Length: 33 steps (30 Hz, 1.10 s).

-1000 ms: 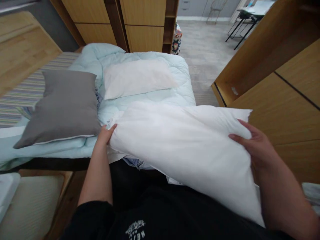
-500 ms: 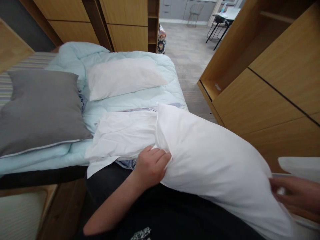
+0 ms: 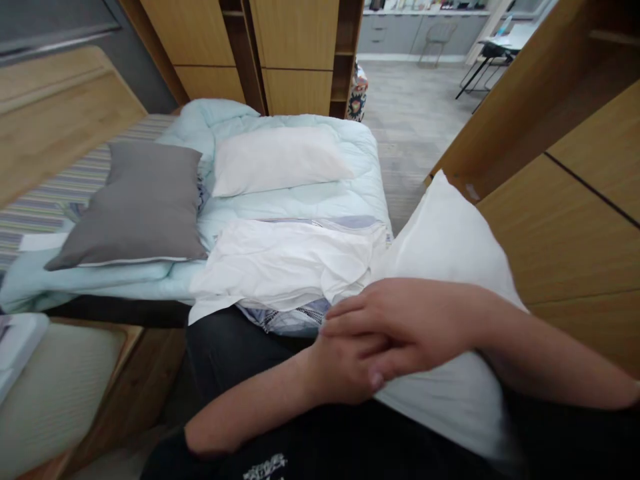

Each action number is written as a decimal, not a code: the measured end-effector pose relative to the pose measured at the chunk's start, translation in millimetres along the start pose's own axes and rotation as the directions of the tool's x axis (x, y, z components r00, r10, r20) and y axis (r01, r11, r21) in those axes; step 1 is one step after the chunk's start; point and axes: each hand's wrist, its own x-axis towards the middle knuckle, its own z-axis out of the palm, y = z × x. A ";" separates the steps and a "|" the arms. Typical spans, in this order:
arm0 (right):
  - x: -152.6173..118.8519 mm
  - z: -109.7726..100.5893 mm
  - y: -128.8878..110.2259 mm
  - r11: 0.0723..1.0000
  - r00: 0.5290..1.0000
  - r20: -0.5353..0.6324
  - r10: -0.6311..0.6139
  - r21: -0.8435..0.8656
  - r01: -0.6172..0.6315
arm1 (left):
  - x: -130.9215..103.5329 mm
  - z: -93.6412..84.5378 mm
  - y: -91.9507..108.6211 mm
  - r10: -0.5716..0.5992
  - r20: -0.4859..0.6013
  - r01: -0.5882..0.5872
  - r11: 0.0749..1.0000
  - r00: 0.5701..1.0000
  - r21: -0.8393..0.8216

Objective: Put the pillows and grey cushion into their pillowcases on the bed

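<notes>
A plump white pillow [image 3: 450, 233] leans across my lap, its pointed corner up at the right. My left hand [image 3: 340, 367] is closed at the pillow's near left edge, its fingertips mostly covered. Across its knuckles lies my right hand [image 3: 405, 327], palm down, with fingers and thumb apart. Loose white cloth [image 3: 285, 260] stretches from the pillow leftward over the bed edge, rumpled, above a patterned blue-grey fabric [image 3: 295, 320].
A light blue quilt [image 3: 250, 207] covers the bed, bearing a pale pillow [image 3: 280, 160] and a grey cushion [image 3: 145, 207]. Wooden cabinets [image 3: 590, 213] rise at the right and back. A cushioned wooden seat [image 3: 80, 380] stands at lower left.
My right hand has come from the pillow's far right end onto my left hand. The pillow's upper corner has swung right and up, and the view has shifted left.
</notes>
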 end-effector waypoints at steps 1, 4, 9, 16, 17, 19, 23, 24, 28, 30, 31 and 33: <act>-2.6 16.7 22.9 0.998 0.999 -0.007 0.036 0.059 -0.035 | -11.9 0.4 -7.6 -0.074 -0.086 0.076 0.997 0.994 0.020; -24.0 56.7 93.6 0.952 0.957 0.080 0.278 0.113 -0.286 | -44.1 -1.2 -35.9 -0.341 -0.206 0.369 0.922 0.917 0.119; -71.8 59.3 156.6 0.841 0.882 0.144 0.449 0.266 -0.471 | -61.2 31.6 -89.0 -0.776 0.148 0.705 0.622 0.613 0.341; -90.7 39.8 183.8 0.785 0.789 -0.025 0.614 -0.075 -0.614 | -49.5 120.8 -145.2 -0.909 0.333 0.640 0.413 0.250 0.648; -87.9 44.1 186.9 0.753 0.771 -0.053 0.635 -0.183 -0.633 | -48.1 124.1 -149.6 -0.907 0.343 0.641 0.416 0.244 0.645; -80.4 55.1 191.9 0.695 0.765 -0.099 0.636 -0.358 -0.624 | -46.0 121.0 -154.9 -0.903 0.337 0.648 0.426 0.266 0.631; -53.9 82.0 196.2 0.718 0.814 -0.128 0.567 -0.408 -0.564 | -43.8 95.7 -152.1 -0.898 0.228 0.712 0.438 0.376 0.549; -44.2 89.3 196.0 0.730 0.805 -0.172 0.568 -0.348 -0.589 | -43.6 90.5 -149.5 -0.895 0.184 0.757 0.442 0.406 0.481; -6.6 113.9 190.5 0.730 0.716 -0.317 0.622 -0.096 -0.676 | -43.3 80.5 -139.1 -0.891 0.066 0.872 0.454 0.450 0.183; 1.6 117.0 186.8 0.741 0.717 -0.329 0.615 -0.069 -0.668 | -41.3 76.3 -134.1 -0.896 0.028 0.891 0.444 0.444 0.093; 2.3 115.3 185.5 0.753 0.724 -0.334 0.603 -0.063 -0.656 | -39.0 73.3 -130.9 -0.900 0.000 0.900 0.435 0.435 0.045; -0.7 106.7 184.2 0.760 0.721 -0.343 0.602 -0.031 -0.649 | -30.6 67.0 -121.4 -0.902 -0.043 0.902 0.431 0.430 -0.024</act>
